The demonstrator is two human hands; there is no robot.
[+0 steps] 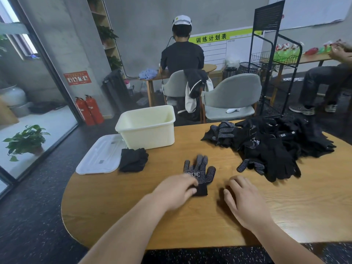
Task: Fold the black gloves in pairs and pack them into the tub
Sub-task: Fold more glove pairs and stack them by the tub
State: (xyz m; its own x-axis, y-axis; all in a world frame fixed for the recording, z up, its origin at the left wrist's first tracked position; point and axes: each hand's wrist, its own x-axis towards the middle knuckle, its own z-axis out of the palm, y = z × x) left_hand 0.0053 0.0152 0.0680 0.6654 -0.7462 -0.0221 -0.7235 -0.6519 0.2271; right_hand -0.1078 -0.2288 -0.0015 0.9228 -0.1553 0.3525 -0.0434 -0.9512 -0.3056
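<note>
White lid [99,159] and folded pair [133,160] at 10 o'clock, tub [146,128] behind. Left hand [175,191] fingers pinch dotted glove [200,172] cuff at desk [123,210] centre; right hand [242,197] fingers relaxed, empty. Glove pile [276,147] at 2 o'clock: tangle risks a mismatched mate.

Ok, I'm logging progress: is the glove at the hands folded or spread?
Spread: the glove lies flat on the table, dotted side up, full length showing; the left hand pinches its cuff.
</note>
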